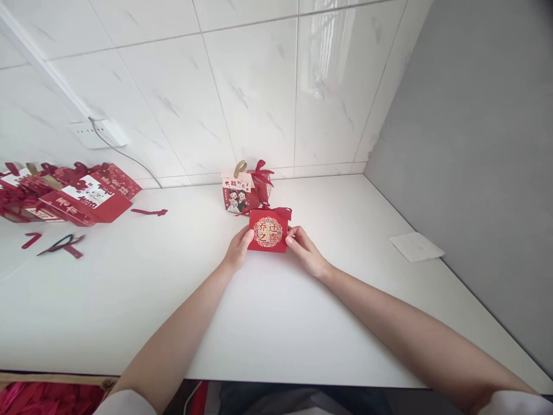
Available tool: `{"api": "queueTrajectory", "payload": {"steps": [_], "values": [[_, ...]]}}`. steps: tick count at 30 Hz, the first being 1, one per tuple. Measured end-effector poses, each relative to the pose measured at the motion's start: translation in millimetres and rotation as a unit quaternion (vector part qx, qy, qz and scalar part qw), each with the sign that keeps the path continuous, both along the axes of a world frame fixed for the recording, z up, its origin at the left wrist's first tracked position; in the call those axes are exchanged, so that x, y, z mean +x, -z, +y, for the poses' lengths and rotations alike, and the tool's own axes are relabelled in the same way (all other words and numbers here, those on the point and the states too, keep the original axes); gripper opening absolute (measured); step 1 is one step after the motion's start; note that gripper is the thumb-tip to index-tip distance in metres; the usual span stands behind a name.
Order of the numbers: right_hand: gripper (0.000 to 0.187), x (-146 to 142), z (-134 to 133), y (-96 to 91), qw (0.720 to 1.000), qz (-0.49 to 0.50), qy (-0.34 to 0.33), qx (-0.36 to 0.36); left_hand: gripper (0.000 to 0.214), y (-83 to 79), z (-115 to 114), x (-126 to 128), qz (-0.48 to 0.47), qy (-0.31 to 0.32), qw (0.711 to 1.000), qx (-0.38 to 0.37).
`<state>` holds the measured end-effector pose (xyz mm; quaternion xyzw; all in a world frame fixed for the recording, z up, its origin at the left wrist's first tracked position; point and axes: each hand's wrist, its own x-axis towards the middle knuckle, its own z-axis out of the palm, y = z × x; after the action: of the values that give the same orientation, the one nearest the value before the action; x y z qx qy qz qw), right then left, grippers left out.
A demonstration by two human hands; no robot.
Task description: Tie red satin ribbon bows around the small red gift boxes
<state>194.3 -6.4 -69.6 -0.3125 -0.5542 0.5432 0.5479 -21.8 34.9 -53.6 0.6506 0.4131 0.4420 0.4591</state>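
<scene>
A small red gift box [268,231] with a gold round emblem and a red ribbon on top stands on the white table [268,323]. My left hand [238,249] grips its left side, fingers curled against it. My right hand [303,251] pinches its right side. Both hands hold the box upright near the table's middle. Just behind it stand two more gift boxes: a red and white box [237,195] with a cartoon couple and a gold loop, and a red box [262,183] with a ribbon bow.
A pile of flat red box blanks [69,193] lies at the far left, with loose red ribbons [149,212] and scissors [58,244] near it. A white paper sheet [415,246] lies by the grey right wall. A wall socket [98,134] with cable is on the tiled wall.
</scene>
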Motion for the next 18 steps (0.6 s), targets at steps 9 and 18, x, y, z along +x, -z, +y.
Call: {"api": "queueTrajectory", "payload": {"steps": [9, 18], "values": [[0.039, 5.3, 3.1, -0.4, 0.997, 0.031, -0.029, -0.059, 0.076, -0.9, -0.1, -11.8, 0.066, -0.016, 0.998, -0.01], [0.062, 9.8, 1.6, -6.2, 0.994, 0.052, -0.045, -0.08, 0.061, -0.2, -6.4, -4.0, 0.1, 0.111, 0.986, 0.076]]}}
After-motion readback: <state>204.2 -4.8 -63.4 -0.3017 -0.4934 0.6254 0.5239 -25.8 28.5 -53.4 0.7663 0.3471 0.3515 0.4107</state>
